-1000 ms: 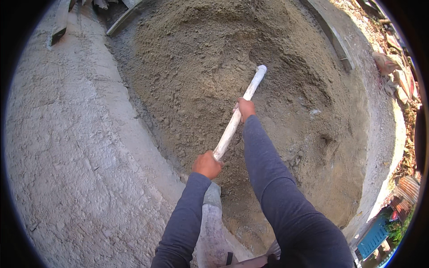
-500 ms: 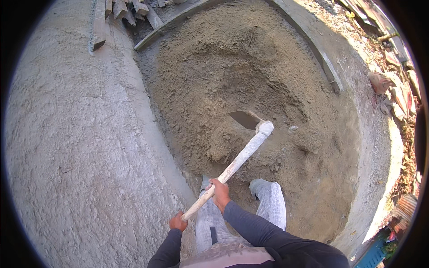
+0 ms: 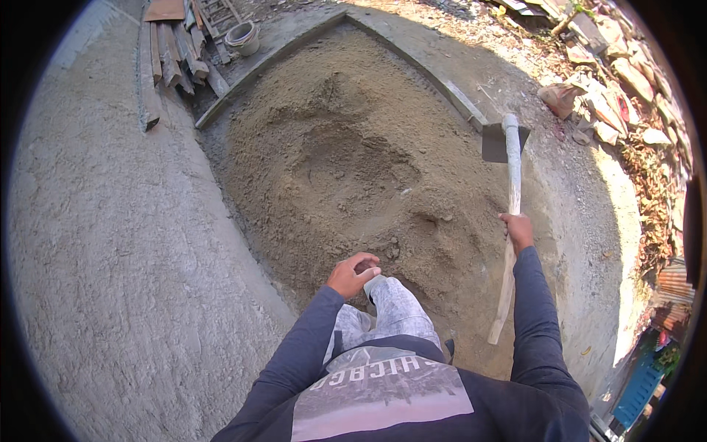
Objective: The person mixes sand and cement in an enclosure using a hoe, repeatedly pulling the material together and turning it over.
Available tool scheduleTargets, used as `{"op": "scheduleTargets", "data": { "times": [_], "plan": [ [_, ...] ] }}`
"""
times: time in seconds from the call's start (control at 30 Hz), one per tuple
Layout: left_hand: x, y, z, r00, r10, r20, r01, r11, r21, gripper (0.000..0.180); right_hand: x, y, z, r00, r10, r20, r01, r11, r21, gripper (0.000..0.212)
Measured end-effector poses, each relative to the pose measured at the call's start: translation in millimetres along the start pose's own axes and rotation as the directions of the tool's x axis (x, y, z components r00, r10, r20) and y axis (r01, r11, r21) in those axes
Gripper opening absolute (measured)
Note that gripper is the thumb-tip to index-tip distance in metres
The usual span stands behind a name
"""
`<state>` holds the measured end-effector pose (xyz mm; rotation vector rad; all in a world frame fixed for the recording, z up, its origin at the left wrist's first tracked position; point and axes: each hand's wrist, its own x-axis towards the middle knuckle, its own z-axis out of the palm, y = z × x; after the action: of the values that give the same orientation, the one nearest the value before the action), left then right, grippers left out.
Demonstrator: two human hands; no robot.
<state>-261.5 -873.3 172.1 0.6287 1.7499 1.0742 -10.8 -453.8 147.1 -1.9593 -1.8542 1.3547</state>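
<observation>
Out to the right, my right hand [image 3: 520,231] is wrapped around the middle of the wooden handle of a hoe [image 3: 513,184]. Its broad metal blade is at the far end, over the edge of the sand heap, and the handle's butt points back toward me. My left hand [image 3: 354,275] is off the hoe, held in front of my legs with fingers curved and apart, nothing visible in it. Beneath both hands spreads a heap of brown sand [image 3: 294,221], with a scooped hollow in its middle.
Wooden boards [image 3: 276,65] frame the heap's far corner. Rough grey concrete [image 3: 125,272] lies to the left. Stacked planks [image 3: 173,55] and a bucket [image 3: 241,38] stand at the far left. Crumpled sacks [image 3: 563,99] and dry leaves line the right, with a blue plastic object [image 3: 639,387] nearer me.
My left hand has let go of the handle. My right hand has carried the hoe from over the heap's middle out to the right, and the view has shifted.
</observation>
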Motion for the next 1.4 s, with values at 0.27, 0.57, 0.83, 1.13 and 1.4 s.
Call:
{"op": "scheduleTargets", "data": {
  "times": [0.27, 0.57, 0.83, 1.13, 1.4],
  "plan": [
    [-143.8, -299.9, -76.6, 0.689, -0.594, -0.415, 0.590, 0.792, -0.154, 0.024, -126.1, 391.7, -26.0, 0.870, 0.467, 0.161, -0.269, 0.722, -0.638, 0.040],
    [-236.7, -303.6, 198.4, 0.533, -0.845, 0.043, 0.838, 0.534, 0.113, 0.026, -237.4, 677.0, -189.9, 0.631, 0.608, 0.482, 0.052, 0.587, -0.808, 0.051],
    [-51.3, -193.4, 257.4, 0.788, -0.539, -0.299, 0.588, 0.802, 0.105, 0.027, -47.3, 627.8, -266.6, 0.701, 0.478, 0.529, 0.261, 0.518, -0.815, 0.051],
    [-4.2, 91.7, 432.7, 0.808, -0.038, -0.587, 0.057, 0.998, 0.014, 0.024, 257.9, 503.3, -435.8, 0.987, 0.063, 0.150, 0.103, 0.469, -0.877, 0.042],
    [-194.4, -125.9, 530.9, 0.144, -0.364, -0.920, 0.216, 0.919, -0.330, 0.021, 302.4, 326.1, -418.5, 0.957, 0.066, 0.284, 0.239, 0.380, -0.894, 0.039]
  ]
}}
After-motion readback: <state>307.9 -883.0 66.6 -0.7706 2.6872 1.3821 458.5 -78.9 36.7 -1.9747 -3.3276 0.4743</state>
